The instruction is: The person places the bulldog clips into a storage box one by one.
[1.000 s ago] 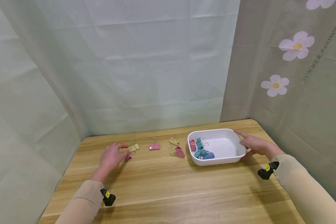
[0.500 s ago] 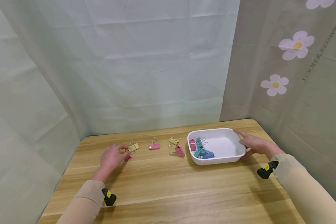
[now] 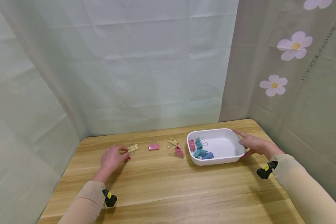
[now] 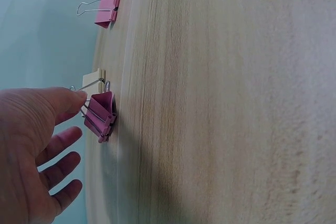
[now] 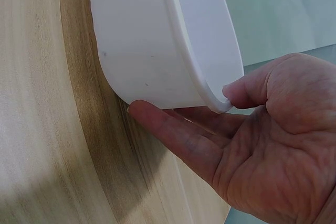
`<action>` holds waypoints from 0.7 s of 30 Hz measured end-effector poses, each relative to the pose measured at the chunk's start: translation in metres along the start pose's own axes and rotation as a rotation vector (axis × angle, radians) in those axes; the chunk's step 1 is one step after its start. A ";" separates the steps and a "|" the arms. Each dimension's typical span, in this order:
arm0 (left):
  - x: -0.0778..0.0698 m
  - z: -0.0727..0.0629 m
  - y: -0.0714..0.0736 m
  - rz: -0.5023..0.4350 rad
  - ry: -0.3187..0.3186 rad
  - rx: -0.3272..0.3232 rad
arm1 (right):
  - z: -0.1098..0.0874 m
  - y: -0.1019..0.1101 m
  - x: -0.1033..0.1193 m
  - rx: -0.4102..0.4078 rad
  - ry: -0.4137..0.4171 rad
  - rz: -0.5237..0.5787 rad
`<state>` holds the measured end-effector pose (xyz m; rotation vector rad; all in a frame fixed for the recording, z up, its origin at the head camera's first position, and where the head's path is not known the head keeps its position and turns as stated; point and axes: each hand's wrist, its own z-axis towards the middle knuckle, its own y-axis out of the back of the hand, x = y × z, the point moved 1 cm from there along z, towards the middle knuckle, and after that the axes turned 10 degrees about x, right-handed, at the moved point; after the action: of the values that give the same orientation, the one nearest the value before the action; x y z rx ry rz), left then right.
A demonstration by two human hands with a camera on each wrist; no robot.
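My left hand (image 3: pixel 112 158) is at the left of the table, thumb and a finger pinching the wire handle of a dark pink binder clip (image 4: pixel 101 116). Right behind that clip lies a yellow binder clip (image 3: pixel 133 148), overlapped by it in the left wrist view. In the left wrist view the other fingers are spread and loosely bent. On the right, my right hand (image 3: pixel 256 145) grips the end of a white plastic tray (image 5: pixel 142 51), thumb over the rim and fingers against the outer wall. Teal binder clips (image 3: pixel 198 143), a red-pink one (image 3: pixel 192 145) and a blue one (image 3: pixel 208 155) lie in its left part.
Between hand and tray, a pink binder clip (image 3: pixel 153 146) stands alone. Nearer the tray lie a yellow binder clip (image 3: pixel 173 142) and a dark pink one (image 3: pixel 179 151). Curtains (image 3: pixel 156 77) hang behind the wooden table (image 3: pixel 162 193) and along both sides.
The fingers of my left hand have drawn in slightly at the dark pink binder clip. My right hand and the tray stay where they were.
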<state>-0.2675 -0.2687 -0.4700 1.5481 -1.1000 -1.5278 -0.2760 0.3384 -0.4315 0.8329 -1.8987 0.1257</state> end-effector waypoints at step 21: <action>0.005 0.002 -0.004 -0.024 0.025 0.005 | 0.000 -0.001 0.002 -0.002 -0.002 0.003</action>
<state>-0.2693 -0.2711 -0.4761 1.5845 -1.0757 -1.5189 -0.2753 0.3369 -0.4302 0.8292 -1.9016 0.1244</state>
